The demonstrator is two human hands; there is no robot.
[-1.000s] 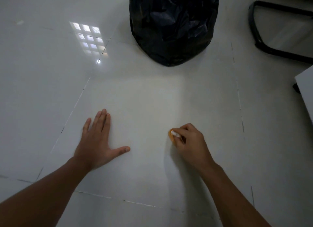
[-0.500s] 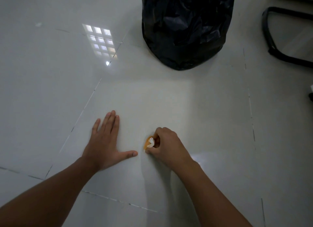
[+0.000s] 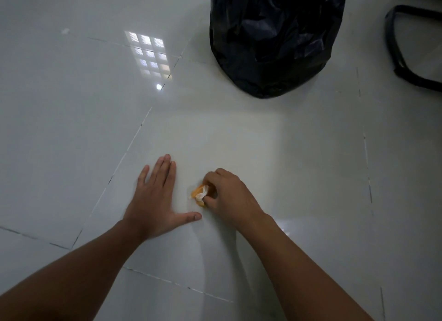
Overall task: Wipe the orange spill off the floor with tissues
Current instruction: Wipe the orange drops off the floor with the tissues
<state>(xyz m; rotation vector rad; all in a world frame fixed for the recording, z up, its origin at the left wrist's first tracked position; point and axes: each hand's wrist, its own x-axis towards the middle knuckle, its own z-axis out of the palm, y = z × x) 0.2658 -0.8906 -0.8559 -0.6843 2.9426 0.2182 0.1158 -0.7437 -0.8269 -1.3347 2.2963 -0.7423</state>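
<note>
A crumpled tissue (image 3: pixel 199 194), white with orange stains, is pressed against the glossy white tiled floor (image 3: pixel 299 177). My right hand (image 3: pixel 229 196) is shut on it, fingers curled over the wad so that most of it is hidden. My left hand (image 3: pixel 155 201) lies flat on the floor just left of the tissue, fingers spread and thumb pointing toward it, holding nothing. No orange liquid shows on the tiles around the tissue.
A full black rubbish bag (image 3: pixel 275 38) stands on the floor ahead, beyond my hands. A black chair base (image 3: pixel 401 57) curves along the upper right. A window reflection (image 3: pixel 149 53) glares on the tiles at upper left.
My right hand has slid the tissue leftward across the floor, closer to my left hand. My left hand has stayed planted flat.
</note>
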